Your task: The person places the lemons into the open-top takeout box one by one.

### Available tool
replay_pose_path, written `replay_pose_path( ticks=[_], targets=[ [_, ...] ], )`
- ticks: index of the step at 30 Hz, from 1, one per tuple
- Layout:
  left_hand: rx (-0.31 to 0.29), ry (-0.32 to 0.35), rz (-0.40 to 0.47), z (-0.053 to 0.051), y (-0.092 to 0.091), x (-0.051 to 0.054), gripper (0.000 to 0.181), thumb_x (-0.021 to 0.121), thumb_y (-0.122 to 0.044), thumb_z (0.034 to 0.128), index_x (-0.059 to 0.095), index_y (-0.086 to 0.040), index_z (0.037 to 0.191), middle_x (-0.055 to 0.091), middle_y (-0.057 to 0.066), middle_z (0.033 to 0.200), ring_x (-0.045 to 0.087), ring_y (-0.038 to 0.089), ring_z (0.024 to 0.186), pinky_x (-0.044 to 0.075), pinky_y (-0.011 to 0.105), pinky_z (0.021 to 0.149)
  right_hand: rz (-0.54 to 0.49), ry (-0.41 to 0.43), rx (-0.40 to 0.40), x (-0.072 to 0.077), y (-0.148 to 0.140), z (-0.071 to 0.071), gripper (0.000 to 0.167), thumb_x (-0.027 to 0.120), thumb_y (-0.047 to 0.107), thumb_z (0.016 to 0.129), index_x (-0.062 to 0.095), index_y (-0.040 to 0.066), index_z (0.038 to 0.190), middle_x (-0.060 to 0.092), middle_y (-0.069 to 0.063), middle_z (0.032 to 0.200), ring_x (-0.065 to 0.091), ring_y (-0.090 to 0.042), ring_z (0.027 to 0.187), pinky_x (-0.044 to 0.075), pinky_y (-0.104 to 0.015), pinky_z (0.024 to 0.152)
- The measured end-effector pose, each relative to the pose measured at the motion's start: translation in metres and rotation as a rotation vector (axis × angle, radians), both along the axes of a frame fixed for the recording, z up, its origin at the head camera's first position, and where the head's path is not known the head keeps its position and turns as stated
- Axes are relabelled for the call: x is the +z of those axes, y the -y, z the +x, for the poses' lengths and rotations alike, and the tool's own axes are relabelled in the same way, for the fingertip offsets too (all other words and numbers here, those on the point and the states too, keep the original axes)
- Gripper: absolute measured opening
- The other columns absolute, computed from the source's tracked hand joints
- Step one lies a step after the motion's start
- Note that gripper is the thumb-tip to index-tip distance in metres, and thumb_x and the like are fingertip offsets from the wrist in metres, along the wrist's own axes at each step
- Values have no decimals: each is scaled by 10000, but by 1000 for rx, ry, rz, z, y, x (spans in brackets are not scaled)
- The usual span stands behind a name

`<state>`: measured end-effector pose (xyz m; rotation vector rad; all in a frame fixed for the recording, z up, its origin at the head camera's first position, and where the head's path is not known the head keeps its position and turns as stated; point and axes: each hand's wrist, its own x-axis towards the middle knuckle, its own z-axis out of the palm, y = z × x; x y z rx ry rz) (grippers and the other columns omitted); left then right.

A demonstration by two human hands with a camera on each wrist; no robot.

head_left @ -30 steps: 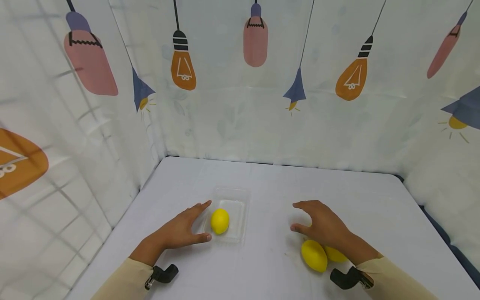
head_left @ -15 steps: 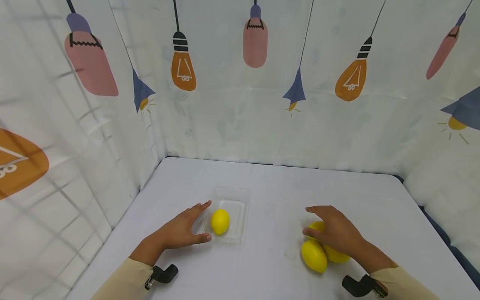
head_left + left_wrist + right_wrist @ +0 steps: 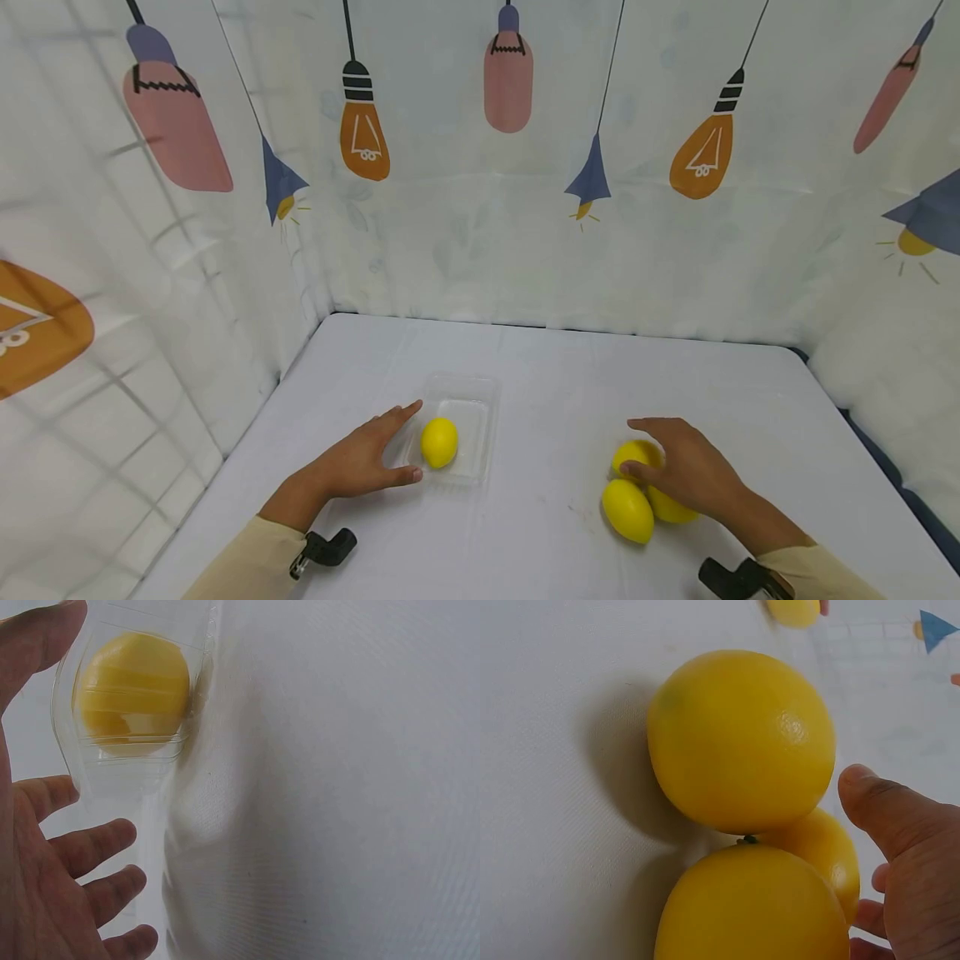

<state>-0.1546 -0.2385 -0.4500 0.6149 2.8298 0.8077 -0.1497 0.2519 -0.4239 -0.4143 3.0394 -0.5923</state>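
Note:
My left hand (image 3: 352, 463) is spread at the left side of a clear plastic container (image 3: 474, 440), thumb and fingers apart. A yellow lemon (image 3: 439, 442) lies in the container's left part. In the left wrist view the fingertips stand close to the container wall (image 3: 66, 735); whether they touch it I cannot tell. Three lemons cluster at the right: a front one (image 3: 627, 511), a far one (image 3: 636, 454) and one (image 3: 672, 507) partly hidden under my right hand (image 3: 693, 473). That hand hovers over the cluster, its thumb (image 3: 870, 795) apart from the lemons in the right wrist view.
A white cloth covers the table (image 3: 547, 400). Patterned white curtains (image 3: 450, 250) enclose its back and sides. Black camera mounts (image 3: 330, 547) sit on both wrists.
My right hand has moved right and slightly nearer to me, over the lemon cluster, and the far lemon has come into view. The left hand has stayed in place.

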Motion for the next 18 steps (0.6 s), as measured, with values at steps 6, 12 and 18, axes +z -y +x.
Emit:
replay_pose_path(
  ticks=[6, 12, 18],
  targets=[
    [7, 9, 1, 0, 0, -1, 1026, 748, -650, 835, 263, -246, 1643, 312, 101, 1646, 284, 398, 1497, 257, 656, 1158, 8, 11, -8, -3, -3, 1, 768, 793, 604, 818, 634, 127, 1399, 609, -149, 1393, 513, -441, 1304, 414, -662, 1035],
    [7, 11, 4, -1, 0, -2, 1032, 749, -651, 833, 267, -227, 1642, 312, 102, 1647, 281, 401, 1498, 239, 657, 1164, 23, 28, -1, -3, -6, 2, 775, 786, 625, 810, 649, 120, 1381, 633, -153, 1358, 545, -444, 1266, 442, -661, 1003],
    [1, 12, 8, -1, 0, -1, 1030, 747, -651, 835, 266, -229, 1642, 309, 96, 1648, 278, 397, 1500, 233, 656, 1167, 23, 28, 11, -4, -6, 3, 721, 792, 591, 824, 669, 114, 1351, 648, -140, 1341, 559, -438, 1253, 449, -648, 1003]
  ],
)
